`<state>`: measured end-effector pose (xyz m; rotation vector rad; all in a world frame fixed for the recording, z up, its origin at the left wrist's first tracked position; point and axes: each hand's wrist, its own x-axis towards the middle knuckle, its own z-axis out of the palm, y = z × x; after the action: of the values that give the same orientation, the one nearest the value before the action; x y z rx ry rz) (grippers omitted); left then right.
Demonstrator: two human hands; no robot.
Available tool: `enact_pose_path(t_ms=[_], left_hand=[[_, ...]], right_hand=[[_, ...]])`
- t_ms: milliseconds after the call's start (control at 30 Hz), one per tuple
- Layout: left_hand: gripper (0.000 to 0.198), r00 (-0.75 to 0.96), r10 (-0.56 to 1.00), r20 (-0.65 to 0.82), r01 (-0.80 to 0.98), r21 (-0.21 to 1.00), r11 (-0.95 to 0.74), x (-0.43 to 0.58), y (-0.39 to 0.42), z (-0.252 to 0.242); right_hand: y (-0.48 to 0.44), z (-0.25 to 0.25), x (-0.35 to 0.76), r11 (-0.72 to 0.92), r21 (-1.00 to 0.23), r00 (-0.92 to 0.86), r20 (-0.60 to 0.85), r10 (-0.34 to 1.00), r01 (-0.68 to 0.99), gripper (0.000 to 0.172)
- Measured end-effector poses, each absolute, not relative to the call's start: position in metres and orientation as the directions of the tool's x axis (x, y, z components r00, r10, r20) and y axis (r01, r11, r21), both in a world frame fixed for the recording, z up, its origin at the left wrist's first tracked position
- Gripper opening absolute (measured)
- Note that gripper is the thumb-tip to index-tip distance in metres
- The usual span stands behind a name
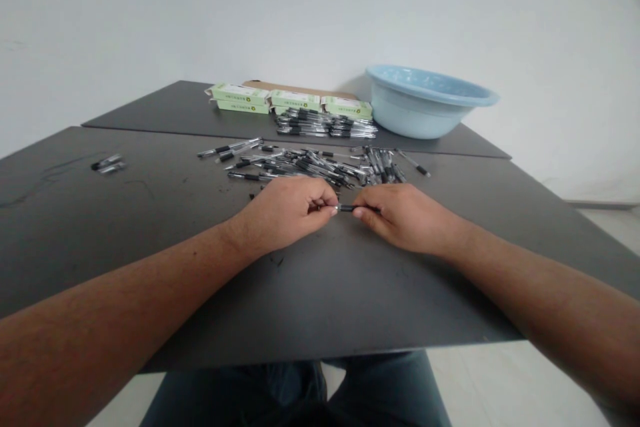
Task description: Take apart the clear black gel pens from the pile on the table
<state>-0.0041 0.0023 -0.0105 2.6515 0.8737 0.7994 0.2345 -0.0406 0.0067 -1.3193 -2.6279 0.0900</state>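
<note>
Between my two hands a pen [346, 208] with a black grip lies level just above the dark table. My left hand [295, 209] pinches its left end, and my right hand [400, 212] grips its right end with thumb and fingers. Most of the pen is hidden inside the hands, so I cannot tell whether it is in one piece. Right behind the hands spreads a loose heap of clear pens [310, 163] with black grips. Farther back, a neater stack of pens [325, 123] lies in front of the boxes.
Light green boxes [243, 107] stand in a row at the back of the dark table [310, 300]. To their right sits a light blue basin [420, 110]. Small clear and black pieces, perhaps pen caps [109, 164], lie at the left. A white wall rises behind.
</note>
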Motion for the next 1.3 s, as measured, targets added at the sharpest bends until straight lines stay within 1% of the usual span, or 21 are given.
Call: enact_pose_path(t_ms=[167, 267, 333, 400, 467, 533, 600, 767, 867, 933, 1067, 1133, 1200, 1267, 1300], left_hand=[[0.013, 0.692, 0.576, 0.434, 0.438, 0.383, -0.814, -0.0038, 0.0022, -0.0105], [0.012, 0.688, 0.57, 0.449, 0.445, 0.359, -0.82, -0.0042, 0.0012, -0.01], [0.011, 0.668, 0.587, 0.457, 0.461, 0.364, -0.809, -0.0045, 0.0003, -0.009], [0.011, 0.648, 0.604, 0.464, 0.468, 0.383, -0.797, -0.0047, -0.0002, -0.0081], [0.012, 0.64, 0.608, 0.469, 0.465, 0.394, -0.793, -0.005, -0.0001, -0.0079], [0.012, 0.645, 0.601, 0.472, 0.461, 0.387, -0.798, -0.0053, 0.0005, -0.0085], [0.012, 0.645, 0.599, 0.474, 0.463, 0.38, -0.8, -0.0056, 0.001, -0.0094], [0.011, 0.631, 0.618, 0.469, 0.468, 0.406, -0.785, -0.0058, 0.0005, -0.0095], [0.011, 0.639, 0.611, 0.466, 0.457, 0.408, -0.79, -0.0056, 0.0003, -0.0086], [0.011, 0.645, 0.607, 0.464, 0.456, 0.404, -0.793, -0.0055, 0.0005, -0.0083], [0.011, 0.645, 0.611, 0.458, 0.462, 0.403, -0.79, -0.0056, 0.0008, -0.0086], [0.011, 0.645, 0.607, 0.463, 0.461, 0.398, -0.793, -0.0057, 0.0007, -0.009], [0.011, 0.648, 0.602, 0.467, 0.46, 0.389, -0.798, -0.0058, 0.0008, -0.0094], [0.01, 0.649, 0.601, 0.467, 0.464, 0.384, -0.798, -0.0058, 0.001, -0.0096], [0.01, 0.648, 0.603, 0.465, 0.466, 0.384, -0.797, -0.0058, 0.0011, -0.0096]], right_hand=[[-0.0418, 0.0058, 0.2339, 0.601, -0.187, -0.58, 0.155, 0.799, 0.777, 0.023], [-0.0415, 0.0048, 0.2358, 0.602, -0.246, -0.566, 0.204, 0.798, 0.76, 0.02], [-0.0407, 0.0046, 0.2382, 0.597, -0.275, -0.539, 0.261, 0.801, 0.753, 0.021], [-0.0398, 0.0052, 0.2408, 0.597, -0.269, -0.521, 0.306, 0.797, 0.755, 0.019], [-0.0392, 0.0061, 0.2425, 0.603, -0.246, -0.523, 0.321, 0.79, 0.759, 0.013], [-0.039, 0.0068, 0.2428, 0.617, -0.234, -0.549, 0.298, 0.781, 0.752, 0.012], [-0.039, 0.0066, 0.2421, 0.629, -0.234, -0.571, 0.273, 0.775, 0.742, 0.015], [-0.0385, 0.005, 0.2413, 0.593, -0.306, -0.52, 0.292, 0.803, 0.745, 0.017], [-0.0381, 0.0052, 0.2415, 0.603, -0.284, -0.545, 0.26, 0.797, 0.745, 0.014], [-0.0379, 0.0051, 0.2415, 0.61, -0.276, -0.563, 0.235, 0.792, 0.743, 0.015], [-0.0374, 0.0037, 0.2422, 0.578, -0.346, -0.514, 0.263, 0.816, 0.739, 0.017], [-0.0369, 0.0034, 0.2427, 0.585, -0.332, -0.519, 0.272, 0.81, 0.74, 0.015], [-0.0366, 0.0036, 0.2429, 0.607, -0.283, -0.553, 0.253, 0.794, 0.742, 0.012], [-0.0365, 0.0038, 0.2428, 0.62, -0.262, -0.573, 0.238, 0.785, 0.74, 0.015], [-0.0365, 0.0036, 0.2428, 0.619, -0.271, -0.571, 0.239, 0.785, 0.738, 0.016]])
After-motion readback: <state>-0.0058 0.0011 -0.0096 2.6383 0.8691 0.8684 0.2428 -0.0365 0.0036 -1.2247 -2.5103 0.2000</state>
